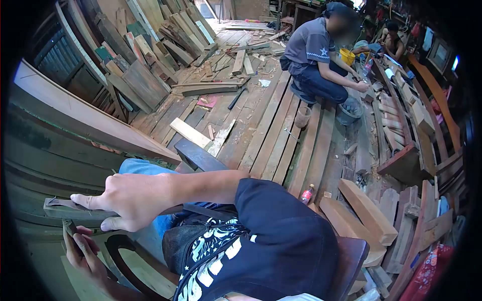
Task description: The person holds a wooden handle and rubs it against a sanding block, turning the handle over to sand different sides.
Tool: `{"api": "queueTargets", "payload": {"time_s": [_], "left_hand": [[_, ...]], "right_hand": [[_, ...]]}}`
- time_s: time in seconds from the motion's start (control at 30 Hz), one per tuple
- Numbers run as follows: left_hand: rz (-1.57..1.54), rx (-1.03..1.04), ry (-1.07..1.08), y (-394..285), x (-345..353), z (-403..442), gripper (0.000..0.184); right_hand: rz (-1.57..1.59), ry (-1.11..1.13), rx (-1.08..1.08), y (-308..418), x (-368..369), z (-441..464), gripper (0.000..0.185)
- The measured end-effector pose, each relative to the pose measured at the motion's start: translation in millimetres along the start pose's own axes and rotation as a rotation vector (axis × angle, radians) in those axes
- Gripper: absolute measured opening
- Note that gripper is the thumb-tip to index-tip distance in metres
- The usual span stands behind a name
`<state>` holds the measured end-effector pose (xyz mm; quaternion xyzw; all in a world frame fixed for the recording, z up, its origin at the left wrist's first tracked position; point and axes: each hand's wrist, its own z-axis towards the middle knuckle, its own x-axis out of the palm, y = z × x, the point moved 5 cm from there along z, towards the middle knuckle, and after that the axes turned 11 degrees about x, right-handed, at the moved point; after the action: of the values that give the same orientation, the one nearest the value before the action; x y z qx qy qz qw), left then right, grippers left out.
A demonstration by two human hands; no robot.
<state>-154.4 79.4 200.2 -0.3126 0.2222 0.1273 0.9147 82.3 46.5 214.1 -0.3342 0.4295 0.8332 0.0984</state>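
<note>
My right hand [131, 198] reaches across to the left, its index finger stretched along a greyish wooden piece [52, 206] and its thumb held apart. The other fingers are bent and partly hidden. Below it, my left hand [86, 253] grips a small, thin piece of wood [70, 235] between thumb and fingers. A dark curved wooden part [116, 251] is just to the right of my left hand.
A co-worker [314, 57] squats at the upper right beside a grey bucket [350, 114]. Another person [392, 40] is farther back. Boards [145, 85] lean at upper left. Wooden beams [369, 210] and a small red-labelled bottle [307, 194] are to the right.
</note>
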Motion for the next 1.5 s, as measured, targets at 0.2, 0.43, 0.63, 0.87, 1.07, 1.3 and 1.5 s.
{"api": "queueTargets", "payload": {"time_s": [0.2, 0.43, 0.63, 0.87, 1.07, 1.3, 1.5], "left_hand": [[0.009, 0.031, -0.033, -9.5, 6.1, 1.9, 0.030], [0.018, 0.054, -0.038, -5.4, 3.5, 0.4, 0.030], [0.021, 0.068, -0.026, -6.6, 3.9, 0.9, 0.031], [0.023, 0.026, -0.037, -0.8, 1.6, -1.1, 0.031], [0.016, 0.038, -0.030, 0.0, 2.0, -0.6, 0.032], [0.016, 0.038, -0.054, -2.6, 2.8, -0.7, 0.033], [0.043, 0.047, -0.045, -0.5, 2.8, -1.2, 0.036]], "right_hand": [[-0.008, -0.010, 0.000, 0.7, -1.0, -1.0, 0.073], [-0.060, -0.064, -0.058, 0.0, 0.5, 0.4, 0.072], [-0.029, -0.057, -0.056, -1.4, 0.4, 0.0, 0.072], [-0.063, -0.122, -0.108, -1.3, 0.6, -0.5, 0.070], [-0.015, -0.002, 0.011, 0.2, -1.8, 0.0, 0.072], [-0.046, -0.032, -0.015, -0.9, 0.4, 0.8, 0.073], [0.016, -0.029, -0.033, -2.9, 1.9, 2.3, 0.074]]}}
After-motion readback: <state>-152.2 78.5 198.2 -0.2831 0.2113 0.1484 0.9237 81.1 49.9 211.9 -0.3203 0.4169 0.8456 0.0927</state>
